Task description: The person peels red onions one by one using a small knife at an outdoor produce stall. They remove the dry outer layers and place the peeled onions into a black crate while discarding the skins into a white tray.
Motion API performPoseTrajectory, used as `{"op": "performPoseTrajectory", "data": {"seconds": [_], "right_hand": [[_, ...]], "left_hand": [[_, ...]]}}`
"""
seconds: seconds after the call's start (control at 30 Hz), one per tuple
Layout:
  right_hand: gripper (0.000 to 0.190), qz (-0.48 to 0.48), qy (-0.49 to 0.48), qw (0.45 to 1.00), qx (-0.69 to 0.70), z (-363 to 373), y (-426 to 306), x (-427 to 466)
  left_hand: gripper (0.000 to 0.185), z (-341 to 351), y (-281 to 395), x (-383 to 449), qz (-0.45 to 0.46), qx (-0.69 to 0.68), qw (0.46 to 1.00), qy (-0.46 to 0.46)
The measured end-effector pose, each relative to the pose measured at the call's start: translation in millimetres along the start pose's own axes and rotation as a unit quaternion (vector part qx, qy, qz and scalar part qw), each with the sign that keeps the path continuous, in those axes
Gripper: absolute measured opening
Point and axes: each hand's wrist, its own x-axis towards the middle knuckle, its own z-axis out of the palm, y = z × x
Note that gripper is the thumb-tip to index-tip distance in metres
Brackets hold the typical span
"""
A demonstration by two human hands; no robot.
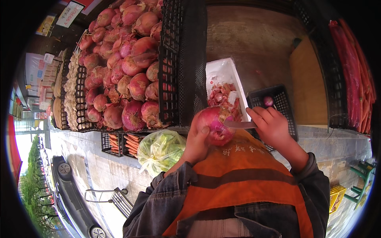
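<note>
My left hand holds a large red onion in front of the orange apron. In my right hand is a small knife, its blade lying against the onion near the brownish root or stem end. The knife's handle is hidden inside my fist. Just beyond the onion stands a white foam box with loose onion skins and scraps inside. Beside it, past my right hand, a black plastic crate holds a small red onion.
A black crate heaped with red onions stands at the left, with garlic farther left. Below are carrots and bagged green vegetables. Long red-wrapped produce lies at the right. A hand trolley stands on the pavement.
</note>
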Motion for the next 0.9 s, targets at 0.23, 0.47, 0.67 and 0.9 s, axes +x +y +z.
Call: {"op": "performPoseTrajectory", "data": {"seconds": [0.23,0.47,0.67,0.9], "right_hand": [[0.040,0.143,-0.020,0.985,0.089,15,-9,9],[0.030,0.248,-0.041,0.826,0.504,-16,-32,34],[0.007,0.256,0.065,0.830,0.492,-3,-39,49],[0.011,0.395,0.135,0.816,0.399,48,6,48]], "left_hand": [[0.069,-3,2,-5,0.003,0.034,0.999,0.005],[0.075,-3,0,-7,0.006,0.060,0.998,-0.002],[0.084,4,11,-9,0.010,0.103,0.992,-0.070],[0.094,5,14,-12,0.025,-0.049,0.986,-0.156]]}}
